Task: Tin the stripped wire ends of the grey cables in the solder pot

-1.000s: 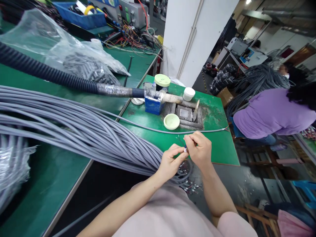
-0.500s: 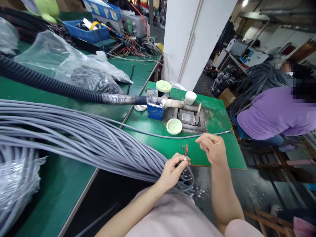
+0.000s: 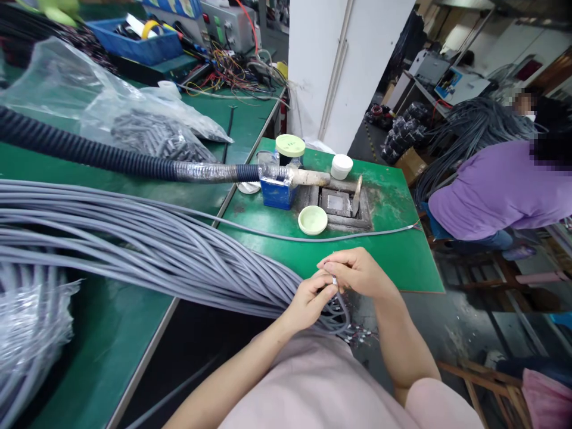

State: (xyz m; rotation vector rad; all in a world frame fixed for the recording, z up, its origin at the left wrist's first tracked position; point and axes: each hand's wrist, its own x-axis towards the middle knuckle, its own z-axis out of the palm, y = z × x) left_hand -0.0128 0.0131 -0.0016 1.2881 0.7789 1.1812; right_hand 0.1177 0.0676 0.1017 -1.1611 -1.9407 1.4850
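Observation:
My left hand (image 3: 311, 302) pinches the end of a grey cable, near a small white band (image 3: 334, 280). Closed over the tip of that cable is my right hand (image 3: 355, 271), its thumb and fingers covering the thin wires, which are mostly hidden. Both hands touch or nearly touch in front of the green board's near edge. A thick bundle of grey cables (image 3: 179, 256) runs from the left to beside my left hand. One single cable (image 3: 313, 239) lies across the green board (image 3: 393, 262) beyond the hands, its stripped end at the right.
A pale green dish (image 3: 313, 220), a blue box (image 3: 277, 193), a white tub (image 3: 342, 167) and a framed metal pot (image 3: 338, 203) stand on the board. A black corrugated hose (image 3: 134, 161) reaches over from the left. A person in purple (image 3: 496, 185) sits at the right.
My right hand has moved left and down onto the wire tips by my left hand; its fingers now cover the coloured wires. The view has shifted slightly.

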